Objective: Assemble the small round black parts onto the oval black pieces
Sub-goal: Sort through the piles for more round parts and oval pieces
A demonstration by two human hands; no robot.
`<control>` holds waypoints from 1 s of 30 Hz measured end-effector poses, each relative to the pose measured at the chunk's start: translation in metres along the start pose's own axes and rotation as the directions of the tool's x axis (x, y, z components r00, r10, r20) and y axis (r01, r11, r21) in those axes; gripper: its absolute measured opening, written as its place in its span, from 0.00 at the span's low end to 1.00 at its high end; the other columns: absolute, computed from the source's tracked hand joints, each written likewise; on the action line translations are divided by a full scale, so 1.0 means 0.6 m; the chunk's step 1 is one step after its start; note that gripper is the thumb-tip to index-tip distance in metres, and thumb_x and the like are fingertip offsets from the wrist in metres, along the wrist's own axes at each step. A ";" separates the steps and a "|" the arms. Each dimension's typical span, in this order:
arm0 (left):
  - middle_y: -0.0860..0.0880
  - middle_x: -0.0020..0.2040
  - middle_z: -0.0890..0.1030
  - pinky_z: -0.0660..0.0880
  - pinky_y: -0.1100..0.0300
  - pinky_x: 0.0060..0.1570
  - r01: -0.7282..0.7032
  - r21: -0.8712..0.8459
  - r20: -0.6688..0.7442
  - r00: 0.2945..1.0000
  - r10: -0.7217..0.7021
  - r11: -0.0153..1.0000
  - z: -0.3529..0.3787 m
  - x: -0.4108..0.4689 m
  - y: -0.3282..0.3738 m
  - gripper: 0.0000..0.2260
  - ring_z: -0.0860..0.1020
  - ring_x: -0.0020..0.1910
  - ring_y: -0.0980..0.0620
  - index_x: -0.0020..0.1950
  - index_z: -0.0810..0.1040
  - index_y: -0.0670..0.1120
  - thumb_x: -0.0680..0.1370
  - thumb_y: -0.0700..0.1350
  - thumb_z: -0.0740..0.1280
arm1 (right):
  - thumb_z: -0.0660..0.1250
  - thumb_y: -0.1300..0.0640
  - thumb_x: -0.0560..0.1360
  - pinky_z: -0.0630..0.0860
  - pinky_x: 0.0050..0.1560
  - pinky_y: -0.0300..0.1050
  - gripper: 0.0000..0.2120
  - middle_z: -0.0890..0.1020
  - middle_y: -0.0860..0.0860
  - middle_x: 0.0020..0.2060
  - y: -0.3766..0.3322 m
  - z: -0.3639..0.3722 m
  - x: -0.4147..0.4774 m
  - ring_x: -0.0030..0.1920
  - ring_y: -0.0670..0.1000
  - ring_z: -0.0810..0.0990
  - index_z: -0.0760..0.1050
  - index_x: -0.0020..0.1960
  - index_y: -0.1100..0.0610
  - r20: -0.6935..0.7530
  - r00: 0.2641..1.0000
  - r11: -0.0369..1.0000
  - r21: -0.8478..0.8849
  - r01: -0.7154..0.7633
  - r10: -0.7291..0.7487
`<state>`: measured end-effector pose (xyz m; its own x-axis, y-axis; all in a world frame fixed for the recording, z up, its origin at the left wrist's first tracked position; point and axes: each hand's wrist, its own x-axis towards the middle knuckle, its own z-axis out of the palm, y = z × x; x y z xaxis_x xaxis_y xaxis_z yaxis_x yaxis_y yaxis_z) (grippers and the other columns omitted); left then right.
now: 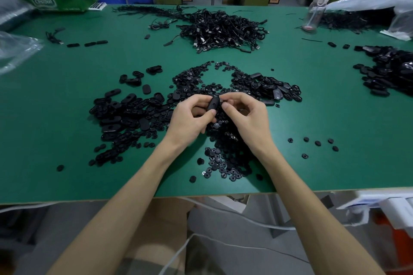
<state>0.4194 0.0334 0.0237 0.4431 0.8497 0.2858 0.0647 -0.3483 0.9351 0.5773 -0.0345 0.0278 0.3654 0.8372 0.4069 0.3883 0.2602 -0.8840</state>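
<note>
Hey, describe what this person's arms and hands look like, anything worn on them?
The left hand and right hand are bare, with no gloves, rings, watch or bracelets. No sleeves show right down to the picture's lower edge. The nails look short and unpainted.

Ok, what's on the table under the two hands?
Small round black parts heaped on the green table, showing between and below the left hand and right hand, which hold an oval piece above them. What lies directly under the palms is covered.

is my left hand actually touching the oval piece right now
Touching. The head view shows the left hand with thumb and fingers gripping the oval black piece, with no gap between them.
</note>
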 end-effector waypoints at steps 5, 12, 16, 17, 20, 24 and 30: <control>0.45 0.49 0.86 0.76 0.58 0.30 0.009 -0.011 0.000 1.000 -0.009 1.000 0.000 0.000 -0.002 0.12 0.86 0.42 0.49 0.62 0.81 0.41 0.79 0.36 0.72 | 0.73 0.62 0.77 0.79 0.49 0.41 0.05 0.86 0.47 0.42 -0.002 0.001 0.000 0.45 0.47 0.84 0.84 0.51 0.56 -0.013 1.000 1.000 0.005 -0.010 0.010; 0.46 0.47 0.87 0.77 0.60 0.31 0.005 -0.010 0.006 1.000 -0.005 1.000 -0.002 -0.001 -0.003 0.12 0.86 0.41 0.51 0.63 0.82 0.42 0.79 0.36 0.73 | 0.74 0.62 0.77 0.81 0.51 0.43 0.03 0.87 0.48 0.44 -0.001 0.000 0.000 0.46 0.48 0.85 0.83 0.51 0.57 -0.002 1.000 1.000 0.004 -0.016 0.016; 0.44 0.45 0.86 0.75 0.62 0.30 -0.003 0.008 0.001 1.000 0.003 1.000 -0.001 -0.002 0.000 0.13 0.84 0.36 0.56 0.63 0.81 0.43 0.79 0.35 0.72 | 0.75 0.62 0.76 0.81 0.50 0.44 0.03 0.86 0.48 0.43 -0.001 0.000 0.000 0.45 0.49 0.84 0.84 0.50 0.56 0.006 1.000 1.000 -0.005 -0.023 0.023; 0.43 0.47 0.85 0.75 0.61 0.29 -0.008 0.016 0.001 1.000 0.008 1.000 -0.001 -0.002 0.001 0.13 0.84 0.35 0.57 0.63 0.81 0.43 0.79 0.35 0.72 | 0.75 0.62 0.76 0.81 0.49 0.44 0.03 0.86 0.48 0.43 -0.001 0.000 0.000 0.44 0.49 0.84 0.84 0.49 0.56 0.008 1.000 1.000 -0.005 -0.024 0.024; 0.41 0.52 0.84 0.75 0.60 0.30 -0.016 0.026 0.006 1.000 0.016 1.000 -0.001 -0.001 0.003 0.13 0.84 0.38 0.56 0.64 0.82 0.43 0.79 0.35 0.72 | 0.75 0.62 0.76 0.80 0.48 0.43 0.03 0.87 0.48 0.41 -0.003 0.002 0.000 0.43 0.49 0.84 0.85 0.49 0.56 0.015 1.000 1.000 -0.003 -0.022 0.022; 0.41 0.50 0.85 0.76 0.61 0.31 -0.009 0.012 0.001 1.000 0.009 1.000 -0.001 -0.002 0.005 0.14 0.85 0.40 0.55 0.65 0.81 0.41 0.79 0.34 0.72 | 0.75 0.64 0.75 0.81 0.49 0.44 0.05 0.87 0.49 0.42 -0.005 0.003 -0.002 0.43 0.50 0.85 0.84 0.50 0.57 0.020 1.000 1.000 -0.001 -0.020 0.020; 0.43 0.44 0.87 0.78 0.59 0.34 -0.016 -0.016 -0.003 1.000 0.016 1.000 0.000 -0.003 0.006 0.12 0.85 0.39 0.53 0.62 0.82 0.38 0.78 0.34 0.73 | 0.76 0.63 0.74 0.80 0.46 0.41 0.04 0.86 0.48 0.39 -0.005 0.003 -0.003 0.41 0.47 0.84 0.84 0.47 0.56 0.004 1.000 0.999 -0.038 -0.015 0.015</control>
<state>0.4187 0.0307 0.0266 0.4411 0.8454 0.3012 0.0437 -0.3555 0.9337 0.5743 -0.0357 0.0292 0.3679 0.8430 0.3924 0.4144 0.2291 -0.8808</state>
